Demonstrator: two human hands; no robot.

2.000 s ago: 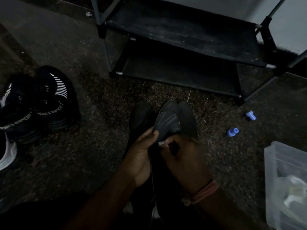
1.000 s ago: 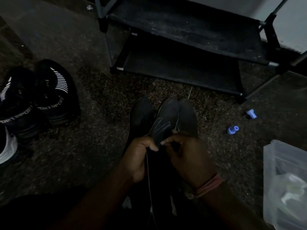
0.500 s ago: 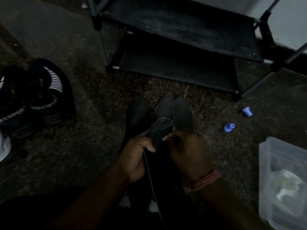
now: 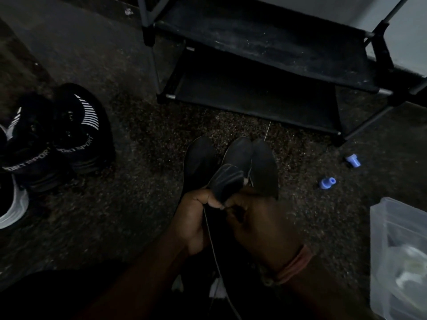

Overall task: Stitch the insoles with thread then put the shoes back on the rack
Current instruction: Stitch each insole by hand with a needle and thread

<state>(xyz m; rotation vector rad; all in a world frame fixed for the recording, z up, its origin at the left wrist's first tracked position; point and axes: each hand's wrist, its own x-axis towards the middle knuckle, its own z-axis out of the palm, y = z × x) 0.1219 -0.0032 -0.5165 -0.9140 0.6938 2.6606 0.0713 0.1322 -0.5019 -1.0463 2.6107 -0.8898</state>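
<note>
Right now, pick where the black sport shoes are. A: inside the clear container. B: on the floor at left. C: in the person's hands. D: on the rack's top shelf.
B: the black sport shoes sit on the floor at left; both visible shelves of the rack are bare.

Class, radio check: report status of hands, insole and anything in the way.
Left hand grips folded insole; right hand pinches at it, thread trailing down. Shoes on floor, rack shelves bare. Nothing blocking.
</note>
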